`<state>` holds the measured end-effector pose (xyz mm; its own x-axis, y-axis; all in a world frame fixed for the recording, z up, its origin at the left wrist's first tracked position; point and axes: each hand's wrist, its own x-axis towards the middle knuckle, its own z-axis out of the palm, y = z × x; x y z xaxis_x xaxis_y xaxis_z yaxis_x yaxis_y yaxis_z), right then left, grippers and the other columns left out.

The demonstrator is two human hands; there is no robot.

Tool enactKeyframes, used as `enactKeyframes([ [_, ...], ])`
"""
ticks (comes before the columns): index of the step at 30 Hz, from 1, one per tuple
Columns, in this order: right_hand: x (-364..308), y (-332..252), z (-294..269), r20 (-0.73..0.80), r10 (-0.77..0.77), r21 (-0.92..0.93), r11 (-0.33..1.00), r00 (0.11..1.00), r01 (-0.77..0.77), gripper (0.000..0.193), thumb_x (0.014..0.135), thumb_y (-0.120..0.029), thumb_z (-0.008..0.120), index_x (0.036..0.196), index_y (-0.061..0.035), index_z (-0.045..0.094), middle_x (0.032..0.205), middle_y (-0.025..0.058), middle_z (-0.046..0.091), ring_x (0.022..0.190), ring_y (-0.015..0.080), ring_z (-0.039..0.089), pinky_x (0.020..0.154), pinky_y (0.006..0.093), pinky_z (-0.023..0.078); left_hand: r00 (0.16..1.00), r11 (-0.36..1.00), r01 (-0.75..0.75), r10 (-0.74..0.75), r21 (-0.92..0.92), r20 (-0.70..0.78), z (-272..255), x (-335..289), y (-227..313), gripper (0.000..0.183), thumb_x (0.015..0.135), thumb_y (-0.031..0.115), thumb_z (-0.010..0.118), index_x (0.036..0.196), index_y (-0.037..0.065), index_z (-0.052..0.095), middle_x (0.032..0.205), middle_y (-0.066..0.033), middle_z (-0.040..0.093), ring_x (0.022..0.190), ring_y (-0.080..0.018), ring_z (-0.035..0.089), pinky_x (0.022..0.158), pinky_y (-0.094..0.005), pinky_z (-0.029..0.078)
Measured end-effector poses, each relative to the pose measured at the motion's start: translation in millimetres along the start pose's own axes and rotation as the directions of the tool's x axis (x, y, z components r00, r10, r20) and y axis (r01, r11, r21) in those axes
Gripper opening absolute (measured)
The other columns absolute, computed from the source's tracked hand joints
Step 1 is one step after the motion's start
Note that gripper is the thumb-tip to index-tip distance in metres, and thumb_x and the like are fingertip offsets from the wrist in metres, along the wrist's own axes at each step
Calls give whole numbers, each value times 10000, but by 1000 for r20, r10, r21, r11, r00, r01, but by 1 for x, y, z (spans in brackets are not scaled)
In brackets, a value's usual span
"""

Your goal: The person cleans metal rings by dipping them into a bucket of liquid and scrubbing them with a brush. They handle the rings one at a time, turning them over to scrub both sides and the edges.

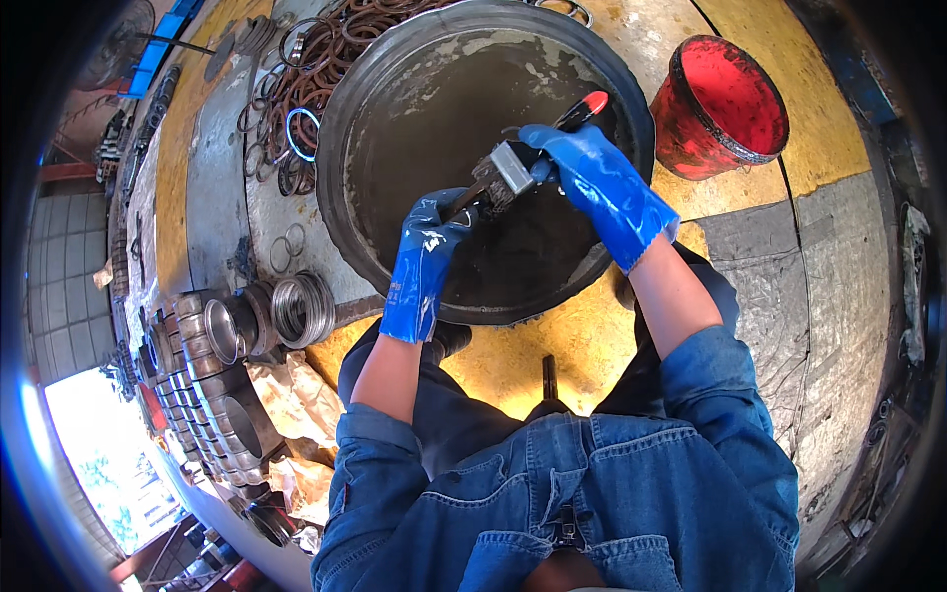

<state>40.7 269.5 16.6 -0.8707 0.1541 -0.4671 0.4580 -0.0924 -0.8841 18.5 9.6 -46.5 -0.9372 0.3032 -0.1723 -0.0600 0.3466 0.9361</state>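
Observation:
Both my hands wear blue rubber gloves and work over a wide, round, dark basin (340,187). My right hand (597,178) is closed round a paintbrush (512,168). The brush's black handle with a red tip sticks out above the glove, and its flat silver ferrule and dark bristles point toward my left hand. My left hand (431,242) is closed on a narrow, brownish, edge-on piece (468,199), which meets the bristles. The glove hides most of that piece, so its full shape cannot be made out. Murky dark liquid seems to cover the basin's bottom.
A heap of rusty metal rings (330,49) lies at the basin's far left. A red bucket (725,104) stands to the right. At left are stacked shiny rings (301,311), rows of metal cylinders (212,375) and crumpled brown paper (296,400).

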Motion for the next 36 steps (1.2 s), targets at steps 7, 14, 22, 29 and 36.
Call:
enactKeyframes([
  [7,16,45,-23,-164,-295,-349,910,941,224,424,891,-377,643,997,21,745,892,127,743,869,222,678,823,338,499,998,996,58,-57,-72,14,-3,3,0,307,892,119,794,1169,22,704,1033,-66,727,947,-135,646,886,-284,513],
  [14,60,94,2,-279,0,-465,875,960,-135,482,777,-417,758,1002,10,744,958,223,747,932,313,739,840,397,542,936,871,348,-345,-346,74,5,5,31,318,949,247,733,1188,42,685,1022,-66,739,874,-144,662,783,-286,511],
  [22,17,27,59,36,-583,-75,808,811,584,203,898,-203,710,1038,-63,753,974,145,751,840,233,734,826,327,572,878,444,425,-414,-789,241,2,27,19,364,1036,296,562,1269,25,628,1191,-137,701,1009,-243,674,885,-349,526],
  [29,-8,39,67,516,-817,-458,-9,258,889,326,738,-152,778,1049,-149,683,1008,80,719,678,297,712,591,414,582,983,786,174,-169,-593,64,-6,15,19,353,1056,245,513,1330,48,618,1305,-163,656,1156,-282,647,1043,-365,503],
  [36,-39,82,57,726,-575,-533,-122,378,837,303,858,-183,678,1135,-62,678,863,95,715,636,274,709,544,400,565,921,620,390,-271,-681,281,-23,8,7,344,1045,102,503,1364,-4,574,1234,-166,701,1144,-241,673,1023,-325,519],
])
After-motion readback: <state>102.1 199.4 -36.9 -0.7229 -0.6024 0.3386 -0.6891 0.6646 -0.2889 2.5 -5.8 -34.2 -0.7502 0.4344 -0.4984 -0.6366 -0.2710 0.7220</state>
